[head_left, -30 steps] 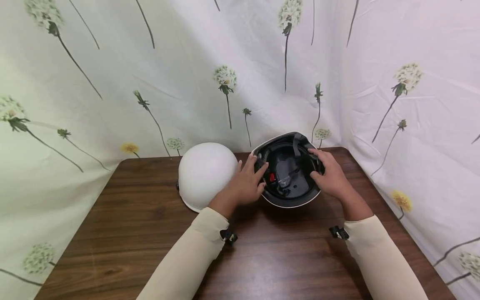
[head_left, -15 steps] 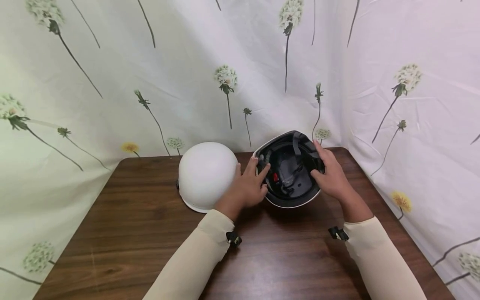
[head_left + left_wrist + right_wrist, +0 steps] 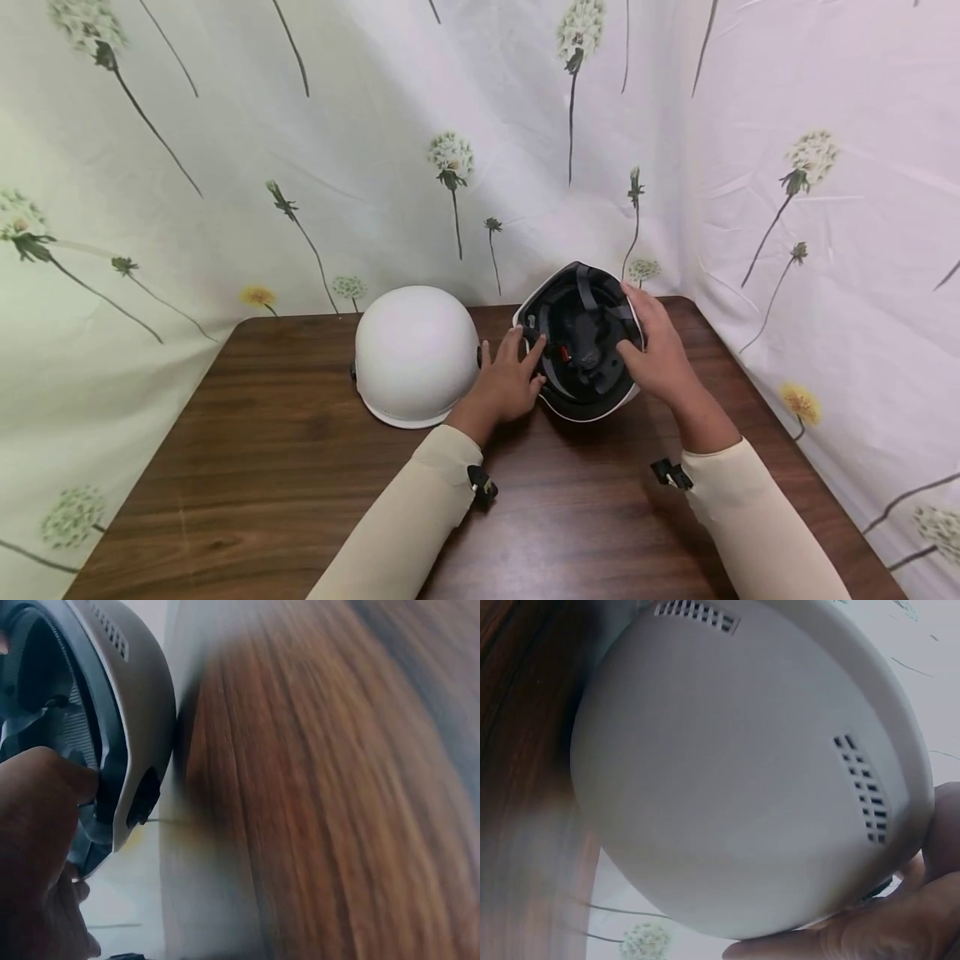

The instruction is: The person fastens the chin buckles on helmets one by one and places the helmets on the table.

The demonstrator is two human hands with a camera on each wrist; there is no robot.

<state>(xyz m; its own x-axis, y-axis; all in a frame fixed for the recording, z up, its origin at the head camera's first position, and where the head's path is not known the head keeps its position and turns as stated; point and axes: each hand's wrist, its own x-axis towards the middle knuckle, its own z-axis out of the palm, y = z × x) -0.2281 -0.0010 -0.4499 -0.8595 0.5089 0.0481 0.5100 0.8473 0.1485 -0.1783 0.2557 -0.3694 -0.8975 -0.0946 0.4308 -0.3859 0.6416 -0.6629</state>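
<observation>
A white helmet [image 3: 528, 315] with a black lining [image 3: 585, 333] is tilted in the head view, its hollow side toward me. Straps and a small red buckle part [image 3: 565, 353] show inside it. My left hand [image 3: 506, 383] holds its left rim; in the left wrist view the thumb [image 3: 52, 776] hooks over the padded edge. At the opposite rim my right hand [image 3: 660, 354] grips, thumb inside and fingers outside. The right wrist view shows the smooth shell [image 3: 735, 772] with two vent grids, and the right hand's fingers [image 3: 877, 930] against its edge.
A second white helmet [image 3: 416, 354] sits dome-up just left of my left hand. Both helmets are near the far edge of the dark wooden table [image 3: 247, 467]. A floral curtain [image 3: 360, 142] hangs close behind and along the right side.
The held helmet has turned and tipped, its left rim shifting right and its opening looking narrower. My left hand has moved right with it; the right hand stays at its rim.
</observation>
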